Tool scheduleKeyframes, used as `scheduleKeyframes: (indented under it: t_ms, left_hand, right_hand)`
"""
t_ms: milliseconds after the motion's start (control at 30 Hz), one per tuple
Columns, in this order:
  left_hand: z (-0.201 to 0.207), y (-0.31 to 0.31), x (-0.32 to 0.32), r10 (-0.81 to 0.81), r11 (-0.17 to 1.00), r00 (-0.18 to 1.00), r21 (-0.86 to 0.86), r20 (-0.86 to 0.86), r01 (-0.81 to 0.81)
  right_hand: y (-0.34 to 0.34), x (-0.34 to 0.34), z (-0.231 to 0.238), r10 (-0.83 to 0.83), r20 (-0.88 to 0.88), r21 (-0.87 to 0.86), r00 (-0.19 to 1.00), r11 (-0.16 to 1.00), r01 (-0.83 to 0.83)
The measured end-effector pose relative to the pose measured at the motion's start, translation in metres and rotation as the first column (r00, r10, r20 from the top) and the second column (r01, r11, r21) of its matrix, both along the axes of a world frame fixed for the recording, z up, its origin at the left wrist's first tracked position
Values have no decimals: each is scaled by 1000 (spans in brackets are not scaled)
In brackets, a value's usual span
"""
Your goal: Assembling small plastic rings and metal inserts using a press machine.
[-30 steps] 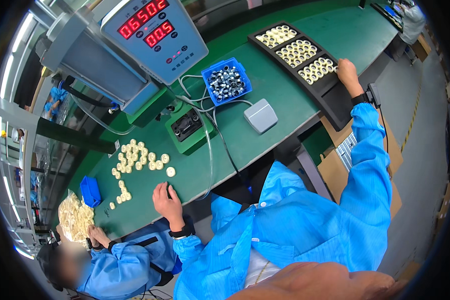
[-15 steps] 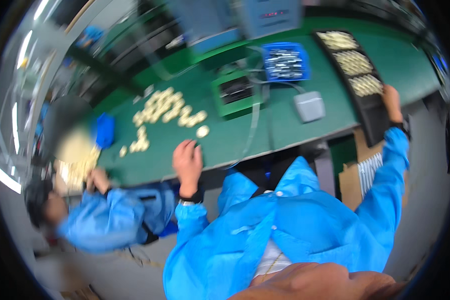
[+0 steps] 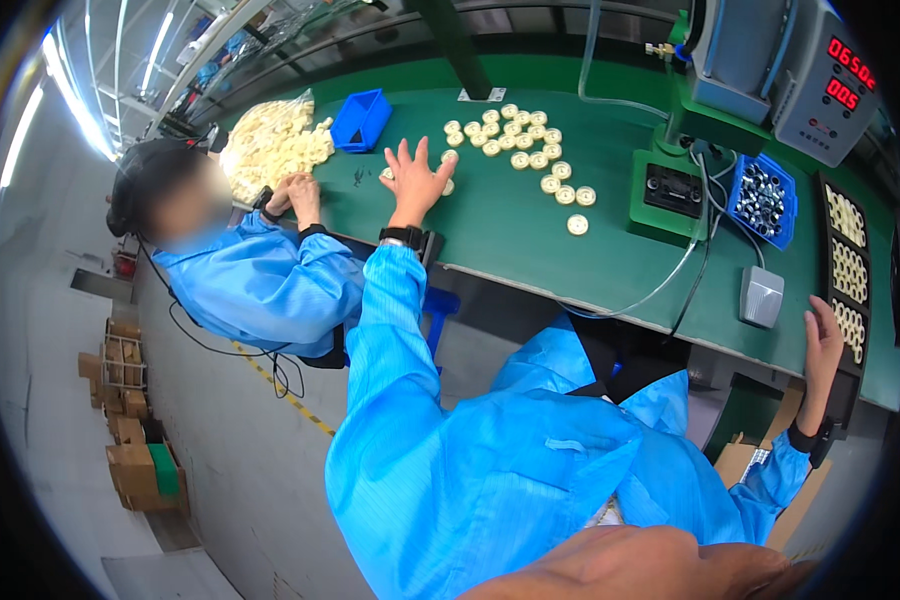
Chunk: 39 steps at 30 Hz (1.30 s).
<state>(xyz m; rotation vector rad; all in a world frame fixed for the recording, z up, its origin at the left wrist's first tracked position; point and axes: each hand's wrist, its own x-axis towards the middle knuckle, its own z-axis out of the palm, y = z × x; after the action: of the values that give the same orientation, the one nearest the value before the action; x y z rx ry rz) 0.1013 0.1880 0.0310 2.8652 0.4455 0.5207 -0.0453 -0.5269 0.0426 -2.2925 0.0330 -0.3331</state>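
Left hand (image 3: 417, 188): fingers spread wide, above a small cluster of cream discs (image 3: 449, 157); nothing seen gripped, contact undeterminable (the palm faces down). Right hand (image 3: 823, 342): fingers loosely extended, no part visible in it, beside the black tray (image 3: 846, 388). Done: three tray sections hold discs; the nearest section shows bare where the forearm does not hide it. Left: a larger group of loose discs (image 3: 539, 159) lies on the green bench (image 3: 510, 240), short of the press (image 3: 660, 222). Metal bushings (image 3: 762, 188) fill much of the blue bin (image 3: 792, 205).
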Motion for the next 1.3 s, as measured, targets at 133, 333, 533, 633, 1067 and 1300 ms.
scheduleKeyframes:
  t_ms: [133, 333, 533, 633, 1067, 1300]
  left_hand:
    - [-7, 22, 21, 227, 963, 971, -133, -71, -235]
    - [-27, 28, 20, 150, 983, 967, -75, -205, -168]
    - [-22, -25, 15, -385, 918, 918, -140, -94, 371]
    - [-22, -67, 3, -482, 876, 865, -60, -142, 478]
    - [29, -163, -64, -472, 863, 875, 150, -105, 483]
    - [17, -204, -68, -677, 710, 721, 127, -144, 692]
  right_hand:
    - [38, 10, 8, 66, -69, 114, 995, 992, -58]
    - [49, 12, 4, 122, -75, 160, 990, 981, -109]
    - [63, 4, 6, 138, -102, 220, 985, 969, -113]
    - [72, 1, 5, 146, -83, 215, 986, 969, -125]
    - [121, 13, 36, 151, 171, -89, 974, 987, -137]
    - [132, 31, 27, 96, 202, -150, 975, 986, -66]
